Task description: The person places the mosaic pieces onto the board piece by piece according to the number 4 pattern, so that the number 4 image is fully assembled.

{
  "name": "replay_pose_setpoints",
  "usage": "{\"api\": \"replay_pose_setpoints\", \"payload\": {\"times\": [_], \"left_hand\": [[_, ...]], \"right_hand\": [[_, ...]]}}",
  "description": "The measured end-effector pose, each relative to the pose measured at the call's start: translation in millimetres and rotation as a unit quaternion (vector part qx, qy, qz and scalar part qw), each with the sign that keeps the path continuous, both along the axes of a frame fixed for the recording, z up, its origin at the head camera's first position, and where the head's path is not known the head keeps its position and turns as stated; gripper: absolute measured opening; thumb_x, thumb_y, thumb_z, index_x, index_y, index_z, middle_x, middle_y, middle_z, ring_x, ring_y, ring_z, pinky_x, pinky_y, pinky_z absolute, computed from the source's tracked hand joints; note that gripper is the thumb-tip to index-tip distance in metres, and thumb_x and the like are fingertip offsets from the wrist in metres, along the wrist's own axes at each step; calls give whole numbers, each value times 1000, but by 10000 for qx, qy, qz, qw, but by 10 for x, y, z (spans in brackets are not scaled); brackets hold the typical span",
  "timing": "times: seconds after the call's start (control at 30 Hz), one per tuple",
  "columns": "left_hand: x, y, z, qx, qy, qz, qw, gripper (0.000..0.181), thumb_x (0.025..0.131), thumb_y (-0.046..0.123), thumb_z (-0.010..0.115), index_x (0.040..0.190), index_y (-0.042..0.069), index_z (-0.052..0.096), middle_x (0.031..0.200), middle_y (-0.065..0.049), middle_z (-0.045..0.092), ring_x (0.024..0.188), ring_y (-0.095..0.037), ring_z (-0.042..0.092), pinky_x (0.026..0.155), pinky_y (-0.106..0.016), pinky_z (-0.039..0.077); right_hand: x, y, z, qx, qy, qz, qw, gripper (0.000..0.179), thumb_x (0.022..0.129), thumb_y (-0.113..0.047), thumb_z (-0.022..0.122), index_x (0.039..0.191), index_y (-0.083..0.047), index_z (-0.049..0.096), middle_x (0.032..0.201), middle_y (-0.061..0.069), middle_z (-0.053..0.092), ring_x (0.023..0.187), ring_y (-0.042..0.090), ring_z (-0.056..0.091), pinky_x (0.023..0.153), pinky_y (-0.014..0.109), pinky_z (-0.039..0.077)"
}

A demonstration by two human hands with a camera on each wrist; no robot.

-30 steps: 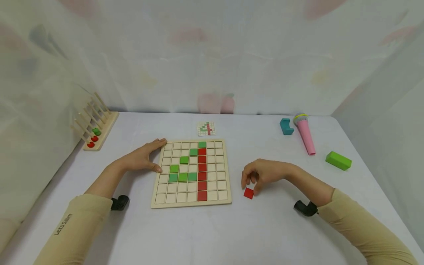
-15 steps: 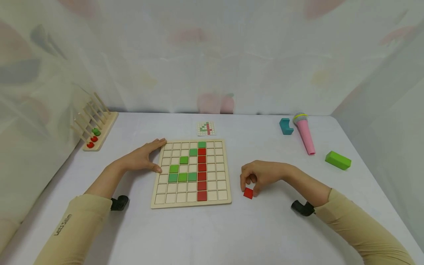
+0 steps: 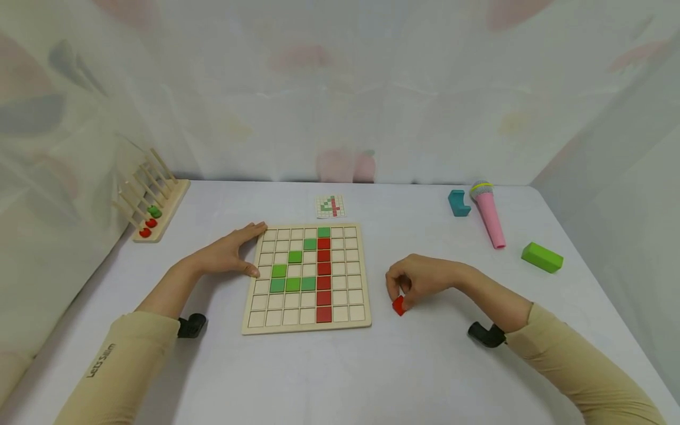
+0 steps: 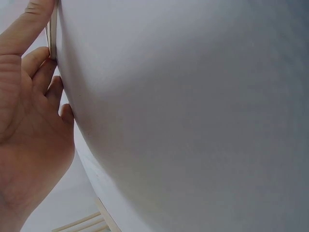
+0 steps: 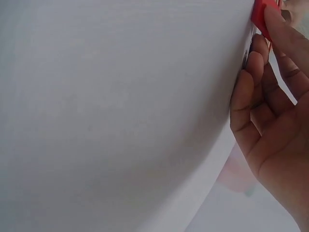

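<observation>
My right hand [image 3: 424,277] pinches a small red square tile [image 3: 399,306] between thumb and fingers, just right of the wooden grid board [image 3: 366,319]. The tile [image 5: 261,19] is tilted in the grip, and the other fingers curl beneath it in the right wrist view. My left hand [image 3: 225,252] rests at the board's left side, fingertips at the upper left corner and thumb on the left edge. Green tiles [image 3: 293,284] form a diagonal and a short row on the board. A column of red tiles [image 3: 324,283] runs down to its bottom row.
Behind the board lies a small pattern card [image 3: 330,206]. A wooden peg stand [image 3: 172,203] with red and green pieces is at far left. To the right are a teal block [image 3: 459,203], a pink toy microphone [image 3: 490,215] and a green block [image 3: 542,257].
My right fingers have closed on the red tile, which was lying flat on the table and is now tipped up in the pinch. My left hand and the board have stayed put.
</observation>
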State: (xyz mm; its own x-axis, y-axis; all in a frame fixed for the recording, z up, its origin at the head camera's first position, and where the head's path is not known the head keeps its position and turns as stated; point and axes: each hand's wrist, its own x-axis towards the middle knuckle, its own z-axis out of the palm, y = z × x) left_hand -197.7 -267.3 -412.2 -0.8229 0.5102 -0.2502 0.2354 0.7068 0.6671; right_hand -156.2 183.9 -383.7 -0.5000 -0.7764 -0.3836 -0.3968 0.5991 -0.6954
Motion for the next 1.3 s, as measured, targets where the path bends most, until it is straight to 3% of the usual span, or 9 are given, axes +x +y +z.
{"api": "replay_pose_setpoints", "payload": {"times": [0.2,0.43,0.77,1.03,1.3], "left_hand": [[-16,-3,-41,-54,55,12,10000,120,67,39,88,158,4,18,167,-20,11,155,-43,-1,124,-64,-2],[-23,-7,-48,-88,57,21,9999,121,67,40,88,158,5,17,167,-18,10,155,-42,-1,124,-64,-2],[-3,1,-19,-43,50,-17,10000,119,68,37,88,158,2,17,166,-22,10,154,-45,-1,124,-64,-2],[-6,-4,-26,-12,61,-19,10000,119,68,38,88,158,2,17,166,-22,10,155,-45,-1,124,-65,-2],[-18,-7,-37,-44,23,27,10000,121,67,39,88,158,5,17,167,-18,10,156,-42,-2,124,-63,-3]], "right_hand": [[-22,-19,30,-107,-35,-241,9996,13,81,-10,78,84,-17,68,77,-6,65,70,8,57,65,20,50],[-57,-41,63,-218,330,-382,9985,12,83,-8,74,88,-18,68,79,-7,68,74,8,61,71,22,54],[-107,-122,78,-388,480,-937,9937,9,85,-9,73,90,-15,69,75,-4,68,68,8,61,65,21,53],[-108,-256,73,-726,558,-1433,9854,9,85,-8,73,91,-12,69,76,2,70,69,17,65,63,22,52],[-97,-453,58,-874,578,-1855,9770,9,84,-10,74,91,-14,71,78,0,71,70,12,62,64,21,51]]}}
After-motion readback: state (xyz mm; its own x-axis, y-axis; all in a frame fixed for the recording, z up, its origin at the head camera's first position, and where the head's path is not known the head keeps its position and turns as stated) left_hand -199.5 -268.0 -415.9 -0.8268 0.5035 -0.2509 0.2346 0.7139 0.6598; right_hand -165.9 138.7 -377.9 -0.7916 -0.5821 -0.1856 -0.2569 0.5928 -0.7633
